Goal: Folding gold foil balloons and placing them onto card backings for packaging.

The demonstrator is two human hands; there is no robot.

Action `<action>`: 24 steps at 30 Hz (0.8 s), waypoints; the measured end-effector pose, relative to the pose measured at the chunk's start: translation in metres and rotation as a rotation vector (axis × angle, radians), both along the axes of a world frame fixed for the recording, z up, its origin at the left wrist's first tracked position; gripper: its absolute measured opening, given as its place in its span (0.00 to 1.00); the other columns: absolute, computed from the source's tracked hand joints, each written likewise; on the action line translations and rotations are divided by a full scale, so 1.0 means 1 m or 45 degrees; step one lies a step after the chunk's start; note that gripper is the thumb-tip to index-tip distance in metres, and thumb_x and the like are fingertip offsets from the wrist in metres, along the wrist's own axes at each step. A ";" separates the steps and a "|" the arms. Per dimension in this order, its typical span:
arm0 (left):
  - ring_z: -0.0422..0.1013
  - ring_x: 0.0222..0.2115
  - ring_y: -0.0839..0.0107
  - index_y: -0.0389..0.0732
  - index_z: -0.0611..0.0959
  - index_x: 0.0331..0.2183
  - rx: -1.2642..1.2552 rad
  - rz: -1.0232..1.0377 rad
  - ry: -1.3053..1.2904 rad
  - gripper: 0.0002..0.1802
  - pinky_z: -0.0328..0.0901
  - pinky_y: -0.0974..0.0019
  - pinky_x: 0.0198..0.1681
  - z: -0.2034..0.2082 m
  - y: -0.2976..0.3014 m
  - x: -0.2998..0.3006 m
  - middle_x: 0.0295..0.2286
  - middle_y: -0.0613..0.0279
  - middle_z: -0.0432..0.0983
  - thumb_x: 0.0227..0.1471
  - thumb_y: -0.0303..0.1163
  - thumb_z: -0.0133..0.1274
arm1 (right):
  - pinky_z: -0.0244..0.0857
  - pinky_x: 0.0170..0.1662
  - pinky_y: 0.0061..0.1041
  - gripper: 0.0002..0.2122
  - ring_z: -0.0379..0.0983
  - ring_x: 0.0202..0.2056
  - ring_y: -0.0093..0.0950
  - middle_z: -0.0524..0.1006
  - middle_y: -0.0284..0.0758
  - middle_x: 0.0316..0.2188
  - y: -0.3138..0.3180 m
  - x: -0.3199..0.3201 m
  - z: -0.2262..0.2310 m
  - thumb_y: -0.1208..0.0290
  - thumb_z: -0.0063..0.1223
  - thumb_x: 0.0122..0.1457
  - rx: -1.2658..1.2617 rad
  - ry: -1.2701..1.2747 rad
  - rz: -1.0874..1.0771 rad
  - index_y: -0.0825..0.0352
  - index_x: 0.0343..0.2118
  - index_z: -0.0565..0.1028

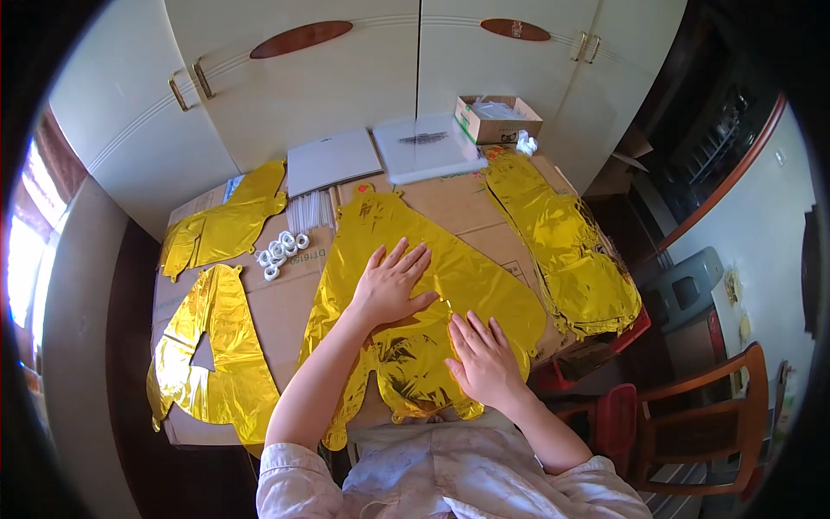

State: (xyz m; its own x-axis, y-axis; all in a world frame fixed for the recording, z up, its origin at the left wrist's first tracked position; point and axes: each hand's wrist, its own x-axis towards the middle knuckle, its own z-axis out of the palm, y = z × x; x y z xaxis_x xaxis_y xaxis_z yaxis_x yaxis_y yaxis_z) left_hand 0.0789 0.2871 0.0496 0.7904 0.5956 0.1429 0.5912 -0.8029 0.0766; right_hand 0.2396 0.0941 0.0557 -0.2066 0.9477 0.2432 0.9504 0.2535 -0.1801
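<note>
A large flat gold foil balloon (471, 277) lies in front of me on the cardboard-covered table. My left hand (393, 281) rests flat on its middle, fingers stretched out. Lower and to the right, my right hand (486, 356) lies on the same foil near its close edge, with its fingers spread. Neither hand grips anything. Creases and dark reflections run across the lower part of the balloon. To the left is an A-shaped gold foil balloon (229, 337), and beyond it another gold foil balloon (226, 223). A pile of gold foil balloons (566, 246) lies along the right side.
Several small white ribbon rolls (275, 256) sit beside white plastic sticks (311, 212). Behind them are a white flat stack (333, 163), a clear plastic bag (428, 151) and a small open carton (499, 121). White cabinets (294, 86) back the table; a wooden chair (692, 424) stands right.
</note>
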 end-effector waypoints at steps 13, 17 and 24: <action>0.46 0.65 0.61 0.45 0.61 0.62 -0.021 -0.001 -0.008 0.43 0.41 0.50 0.66 0.002 -0.001 0.000 0.62 0.64 0.55 0.54 0.63 0.40 | 0.45 0.65 0.45 0.25 0.55 0.63 0.34 0.63 0.36 0.61 0.020 0.012 0.016 0.57 0.48 0.61 -0.079 -0.017 0.447 0.65 0.58 0.66; 0.47 0.65 0.61 0.45 0.61 0.62 -0.012 -0.004 -0.024 0.43 0.42 0.50 0.66 -0.001 0.000 0.000 0.62 0.64 0.55 0.54 0.63 0.40 | 0.45 0.65 0.44 0.25 0.56 0.63 0.33 0.64 0.36 0.60 0.018 0.011 0.009 0.57 0.48 0.60 -0.095 -0.024 0.406 0.66 0.58 0.66; 0.47 0.64 0.61 0.45 0.61 0.62 0.001 0.000 -0.019 0.43 0.42 0.49 0.65 0.000 0.000 -0.001 0.62 0.64 0.55 0.54 0.63 0.40 | 0.45 0.65 0.45 0.26 0.56 0.63 0.35 0.64 0.38 0.60 0.016 0.011 0.007 0.55 0.48 0.61 -0.073 -0.008 0.313 0.67 0.58 0.66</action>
State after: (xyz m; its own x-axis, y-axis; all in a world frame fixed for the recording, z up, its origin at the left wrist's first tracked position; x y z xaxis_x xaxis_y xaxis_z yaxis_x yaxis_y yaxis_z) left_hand 0.0781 0.2867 0.0494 0.7880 0.5957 0.1553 0.5902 -0.8028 0.0847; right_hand 0.2509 0.1098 0.0623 -0.4342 0.8809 0.1885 0.8624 0.4669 -0.1954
